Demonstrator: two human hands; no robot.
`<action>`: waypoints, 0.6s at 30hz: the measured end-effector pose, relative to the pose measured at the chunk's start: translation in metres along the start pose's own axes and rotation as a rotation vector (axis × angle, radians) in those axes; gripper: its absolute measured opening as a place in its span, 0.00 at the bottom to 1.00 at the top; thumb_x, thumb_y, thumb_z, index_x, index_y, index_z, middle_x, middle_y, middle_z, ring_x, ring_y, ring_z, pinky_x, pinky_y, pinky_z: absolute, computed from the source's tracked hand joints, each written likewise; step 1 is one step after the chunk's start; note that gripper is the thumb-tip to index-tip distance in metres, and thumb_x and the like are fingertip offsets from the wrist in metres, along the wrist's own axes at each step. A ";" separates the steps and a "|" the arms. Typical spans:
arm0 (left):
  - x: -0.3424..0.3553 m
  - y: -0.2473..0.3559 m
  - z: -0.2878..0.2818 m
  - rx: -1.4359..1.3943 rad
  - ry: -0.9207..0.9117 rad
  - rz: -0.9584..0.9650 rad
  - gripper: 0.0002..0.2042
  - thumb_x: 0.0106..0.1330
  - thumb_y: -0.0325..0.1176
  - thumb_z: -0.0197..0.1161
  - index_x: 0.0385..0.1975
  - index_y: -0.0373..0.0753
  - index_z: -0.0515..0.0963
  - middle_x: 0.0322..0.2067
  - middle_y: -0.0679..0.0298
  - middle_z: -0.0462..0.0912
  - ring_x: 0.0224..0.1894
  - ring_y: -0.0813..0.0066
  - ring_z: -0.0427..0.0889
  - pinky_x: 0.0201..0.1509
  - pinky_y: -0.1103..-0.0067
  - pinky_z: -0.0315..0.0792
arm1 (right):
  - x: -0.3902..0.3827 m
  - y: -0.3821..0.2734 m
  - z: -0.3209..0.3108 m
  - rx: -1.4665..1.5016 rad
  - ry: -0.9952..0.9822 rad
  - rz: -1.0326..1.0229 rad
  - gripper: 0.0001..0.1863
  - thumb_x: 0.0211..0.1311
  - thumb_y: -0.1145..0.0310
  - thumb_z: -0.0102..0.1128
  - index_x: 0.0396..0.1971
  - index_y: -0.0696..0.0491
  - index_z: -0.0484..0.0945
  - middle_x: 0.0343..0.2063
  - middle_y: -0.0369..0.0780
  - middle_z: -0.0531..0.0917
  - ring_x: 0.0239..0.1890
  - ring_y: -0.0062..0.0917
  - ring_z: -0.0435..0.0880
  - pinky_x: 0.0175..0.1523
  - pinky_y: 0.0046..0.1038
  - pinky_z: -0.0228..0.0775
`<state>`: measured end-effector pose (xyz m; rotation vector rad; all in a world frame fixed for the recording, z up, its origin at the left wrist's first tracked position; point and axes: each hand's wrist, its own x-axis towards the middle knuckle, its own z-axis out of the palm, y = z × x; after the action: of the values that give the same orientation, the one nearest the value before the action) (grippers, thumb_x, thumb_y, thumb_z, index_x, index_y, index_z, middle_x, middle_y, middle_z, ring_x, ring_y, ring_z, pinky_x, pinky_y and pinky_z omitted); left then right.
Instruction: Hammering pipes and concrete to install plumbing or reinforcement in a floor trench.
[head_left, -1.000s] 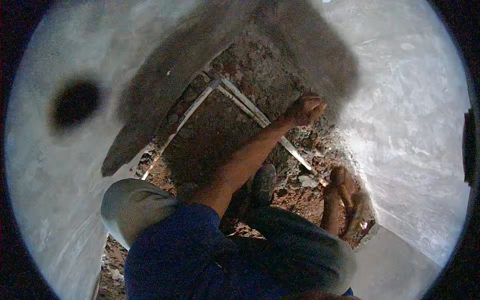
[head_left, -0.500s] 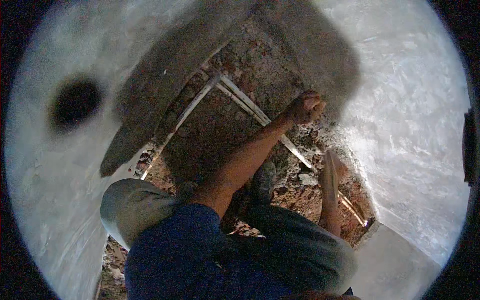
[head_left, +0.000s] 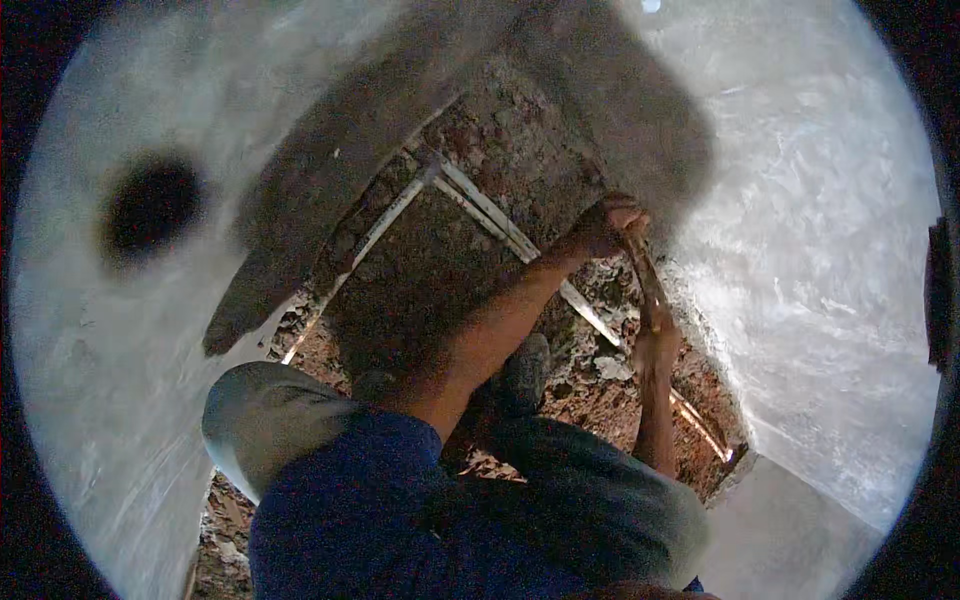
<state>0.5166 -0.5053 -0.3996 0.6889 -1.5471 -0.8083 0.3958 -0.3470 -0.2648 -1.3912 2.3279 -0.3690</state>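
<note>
Since one second ago, my right hand has moved up and inward, now a little past 3 o'clock, while my left hand is almost at the same place, near 2 o'clock. The long white pipe piece at 4 o'clock shows more clearly now.

My right fingers are closed around the lower part of a narrow brown stick-like thing. It goes up toward 12 o'clock and its upper end meets my left hand. My left fingers are folded into a loose fist, but what is inside them I cannot tell. Both hands are above reddish-brown broken ground, beside the pale smooth wall on the 3 o'clock side.

To work well here, I think I should keep the left wrist firm and the left fingertips away from the upper end of the stick. The right grip should be firm but not stiff, with the forearm in one line with it. I should also leave space from the thin white pipe pair, which passes under my left forearm, because a slip could hit it.
</note>
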 end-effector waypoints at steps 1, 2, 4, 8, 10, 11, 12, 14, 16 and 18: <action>0.002 -0.007 -0.003 -0.034 0.080 0.254 0.11 0.61 0.39 0.53 0.25 0.37 0.73 0.27 0.55 0.74 0.32 0.63 0.74 0.37 0.71 0.67 | 0.000 -0.009 -0.003 0.006 0.000 -0.017 0.20 0.59 0.63 0.54 0.48 0.57 0.72 0.22 0.44 0.78 0.21 0.30 0.74 0.22 0.29 0.65; 0.008 0.009 0.006 -0.068 0.071 0.244 0.11 0.61 0.39 0.53 0.25 0.37 0.73 0.27 0.55 0.74 0.32 0.63 0.74 0.37 0.71 0.67 | -0.005 0.007 -0.012 -0.087 -0.025 -0.081 0.20 0.59 0.63 0.53 0.50 0.57 0.71 0.22 0.46 0.77 0.22 0.30 0.74 0.24 0.30 0.65; 0.049 0.065 0.018 0.144 -0.444 -0.668 0.08 0.59 0.35 0.56 0.27 0.37 0.73 0.30 0.55 0.75 0.33 0.66 0.76 0.37 0.73 0.69 | -0.009 0.054 -0.040 -0.203 -0.021 -0.117 0.21 0.60 0.63 0.52 0.51 0.57 0.70 0.22 0.48 0.77 0.22 0.31 0.73 0.26 0.32 0.65; 0.004 0.016 0.012 0.340 -0.016 -0.461 0.17 0.62 0.44 0.47 0.25 0.36 0.74 0.13 0.55 0.72 0.15 0.57 0.72 0.23 0.64 0.66 | -0.009 0.088 -0.024 -0.446 0.029 -0.331 0.18 0.64 0.62 0.43 0.46 0.57 0.73 0.29 0.47 0.77 0.27 0.29 0.73 0.30 0.33 0.66; 0.008 0.088 0.002 0.196 -0.098 -0.230 0.15 0.62 0.42 0.49 0.27 0.36 0.75 0.15 0.56 0.74 0.17 0.58 0.74 0.24 0.64 0.68 | -0.003 0.157 -0.039 -0.053 -0.081 -0.100 0.16 0.60 0.63 0.50 0.42 0.58 0.74 0.32 0.44 0.77 0.29 0.28 0.74 0.32 0.32 0.67; -0.010 0.062 0.019 0.030 -0.078 -0.245 0.13 0.61 0.41 0.51 0.28 0.38 0.77 0.20 0.56 0.76 0.21 0.60 0.77 0.28 0.65 0.69 | -0.011 0.160 -0.035 0.073 -0.073 -0.173 0.15 0.58 0.64 0.52 0.40 0.58 0.75 0.32 0.43 0.78 0.29 0.28 0.75 0.32 0.32 0.68; -0.001 0.058 0.012 0.043 -0.076 -0.247 0.13 0.61 0.41 0.51 0.28 0.38 0.77 0.20 0.56 0.76 0.21 0.60 0.77 0.28 0.65 0.69 | -0.013 0.125 -0.030 0.081 -0.080 -0.180 0.15 0.58 0.64 0.52 0.40 0.58 0.75 0.32 0.43 0.78 0.29 0.28 0.75 0.32 0.32 0.68; 0.007 0.066 0.002 0.137 0.212 0.204 0.12 0.61 0.41 0.53 0.28 0.39 0.77 0.20 0.56 0.75 0.23 0.61 0.76 0.30 0.68 0.68 | -0.029 0.066 -0.030 -0.166 0.068 -0.324 0.11 0.49 0.72 0.57 0.34 0.57 0.77 0.17 0.47 0.75 0.18 0.33 0.74 0.25 0.30 0.65; 0.015 0.035 -0.002 -0.013 0.132 0.006 0.12 0.61 0.41 0.53 0.25 0.39 0.76 0.18 0.58 0.72 0.22 0.63 0.73 0.29 0.69 0.66 | -0.024 0.060 -0.030 -0.366 -0.010 -0.378 0.16 0.60 0.59 0.53 0.36 0.58 0.77 0.26 0.42 0.79 0.28 0.26 0.76 0.33 0.30 0.68; 0.025 0.030 0.001 -0.191 0.038 -0.200 0.13 0.61 0.42 0.53 0.22 0.39 0.74 0.16 0.59 0.69 0.22 0.64 0.71 0.28 0.71 0.65 | -0.023 0.052 -0.022 -0.011 0.188 -0.432 0.16 0.59 0.60 0.54 0.36 0.59 0.77 0.26 0.41 0.80 0.28 0.25 0.76 0.33 0.29 0.68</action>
<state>0.5135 -0.5075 -0.3606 0.7212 -1.3604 -1.0718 0.3550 -0.3023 -0.2621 -1.9399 2.1538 -0.6353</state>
